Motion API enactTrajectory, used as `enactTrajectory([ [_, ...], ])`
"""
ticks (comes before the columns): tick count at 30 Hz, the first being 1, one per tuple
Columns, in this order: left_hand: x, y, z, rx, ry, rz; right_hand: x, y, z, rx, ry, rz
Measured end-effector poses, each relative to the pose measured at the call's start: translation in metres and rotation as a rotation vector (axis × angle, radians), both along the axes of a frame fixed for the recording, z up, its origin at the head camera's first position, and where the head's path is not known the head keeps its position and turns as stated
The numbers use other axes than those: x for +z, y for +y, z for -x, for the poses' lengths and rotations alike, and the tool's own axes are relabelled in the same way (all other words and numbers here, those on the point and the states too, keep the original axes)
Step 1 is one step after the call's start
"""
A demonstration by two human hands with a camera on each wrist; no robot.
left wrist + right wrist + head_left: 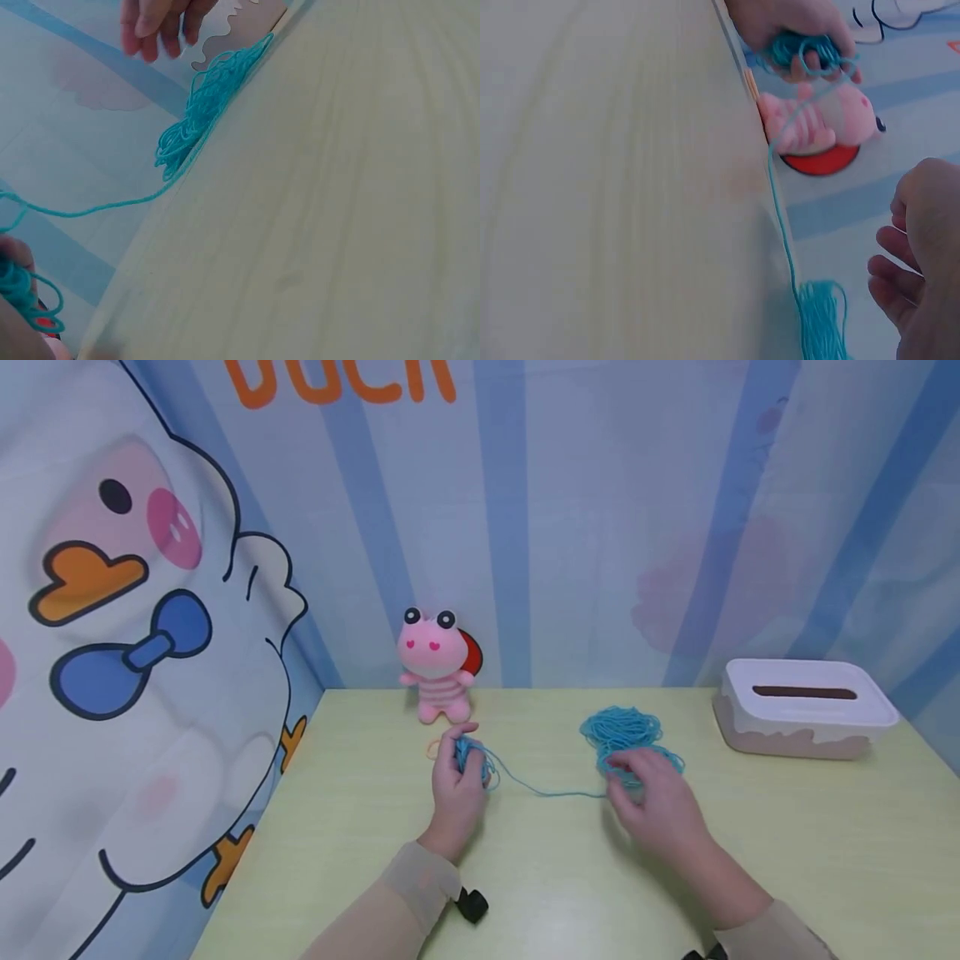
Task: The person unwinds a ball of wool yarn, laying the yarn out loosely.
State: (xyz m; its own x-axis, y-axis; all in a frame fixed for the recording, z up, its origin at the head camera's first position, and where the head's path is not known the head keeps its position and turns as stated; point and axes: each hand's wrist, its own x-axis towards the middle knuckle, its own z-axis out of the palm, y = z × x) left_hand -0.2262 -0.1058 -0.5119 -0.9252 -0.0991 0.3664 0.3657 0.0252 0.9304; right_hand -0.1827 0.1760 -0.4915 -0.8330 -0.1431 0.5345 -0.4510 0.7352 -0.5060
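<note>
My left hand [457, 797] grips a small bundle of blue yarn [467, 757], fingers curled around it and loose loops poking out. A single strand [551, 794] runs from that bundle across to a larger heap of the same yarn [621, 725] lying on the table. Over the near side of this heap hovers my right hand [663, 802], its fingers loosely bent. In the left wrist view the right hand [165, 22] hangs apart from the heap [210, 105], with nothing seen between its fingers.
A pink frog-eyed plush toy [437, 660] sits at the table's back edge, behind my left hand. Part of a thin orange loop [432, 749] shows beside that hand. At the back right stands a white and brown tissue box [806, 714]. A printed cloth [585, 527] hangs behind the table.
</note>
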Motion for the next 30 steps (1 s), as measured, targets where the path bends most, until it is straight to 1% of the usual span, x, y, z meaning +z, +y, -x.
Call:
enactTrajectory([
  [2,0.000,0.000,0.000,-0.014,-0.011,0.004,0.001,-0.024,0.002,0.093,-0.060,-0.005],
  [5,0.001,-0.001,-0.001,-0.038,-0.029,0.017,0.002,-0.057,0.007,0.198,-0.211,0.015],
  [7,0.001,-0.001,-0.001,-0.042,-0.035,0.033,0.002,-0.076,0.013,0.248,-0.300,0.048],
  [10,0.002,-0.001,-0.001,-0.061,-0.025,0.047,0.002,-0.096,0.020,0.282,-0.371,0.093],
  [12,0.003,-0.001,-0.001,-0.070,-0.018,0.054,0.001,-0.103,0.022,0.264,-0.376,0.109],
  [15,0.003,-0.001,0.000,-0.076,-0.021,0.067,0.002,-0.106,0.024,0.208,-0.359,0.131],
  [18,0.003,0.000,0.001,-0.063,-0.031,0.092,0.004,-0.099,0.023,0.161,-0.342,0.178],
  [20,0.003,0.000,0.001,-0.060,-0.038,0.106,0.006,-0.093,0.022,0.150,-0.341,0.214],
  [23,0.004,-0.001,0.002,-0.070,-0.043,0.120,0.007,-0.087,0.022,0.162,-0.344,0.243],
  [28,0.004,-0.001,0.001,-0.117,-0.046,0.116,0.006,-0.090,0.025,0.249,-0.313,0.221],
  [30,0.005,0.001,0.000,-0.126,-0.042,0.112,0.006,-0.094,0.026,0.271,-0.298,0.212],
])
